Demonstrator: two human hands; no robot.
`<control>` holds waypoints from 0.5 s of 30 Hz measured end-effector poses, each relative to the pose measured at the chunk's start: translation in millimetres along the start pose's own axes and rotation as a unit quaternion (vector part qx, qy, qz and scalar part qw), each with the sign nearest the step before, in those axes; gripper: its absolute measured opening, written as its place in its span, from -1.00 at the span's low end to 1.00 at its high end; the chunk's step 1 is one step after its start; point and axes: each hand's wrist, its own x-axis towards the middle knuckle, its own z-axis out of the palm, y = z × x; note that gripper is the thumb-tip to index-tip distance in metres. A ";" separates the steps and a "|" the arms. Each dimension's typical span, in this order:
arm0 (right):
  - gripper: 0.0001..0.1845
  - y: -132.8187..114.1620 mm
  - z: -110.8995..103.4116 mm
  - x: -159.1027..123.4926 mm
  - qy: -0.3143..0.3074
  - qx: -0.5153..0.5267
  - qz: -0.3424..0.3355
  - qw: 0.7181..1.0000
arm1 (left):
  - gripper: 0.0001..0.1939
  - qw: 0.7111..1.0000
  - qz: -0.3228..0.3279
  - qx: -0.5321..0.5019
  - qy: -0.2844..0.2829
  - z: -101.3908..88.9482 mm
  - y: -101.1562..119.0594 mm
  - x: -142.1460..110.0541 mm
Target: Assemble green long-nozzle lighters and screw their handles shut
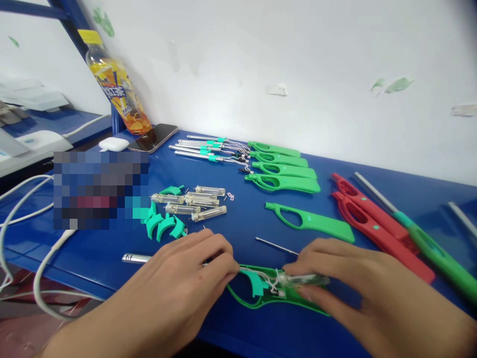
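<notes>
Carrying all parts, a blue table is supporting work that appears partway along. Near its front edge, the left hand and right hand are meeting over an open green shell. Four closed green shells are lying in a row toward the far edge, wired metal tubes resting left of them, suggesting further units are remaining. One slotted tube is projecting past the left hand, whose fingers are curling over the shell's front; what they are pinching is hidden. The right hand is grasping a clear tank between thumb and fingers above the shell's handle, apparently not yet seated. A teal trigger and white wires are already occupying the shell. Its long axis is running roughly parallel to the front edge, nose pointing left, handle extending right.
</notes>
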 end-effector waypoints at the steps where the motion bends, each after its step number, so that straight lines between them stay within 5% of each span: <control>1: -0.77 -0.1 -0.4 0.4 0.000 -0.002 0.002 1.000 | -0.74 1.000 0.003 0.002 -0.001 -0.1 0.2 -0.9; 15: -0.74 -8.5 -1.9 0.9 -0.058 -0.016 0.029 0.998 | -0.79 0.992 0.042 0.066 0.096 -3.3 17.3 9.5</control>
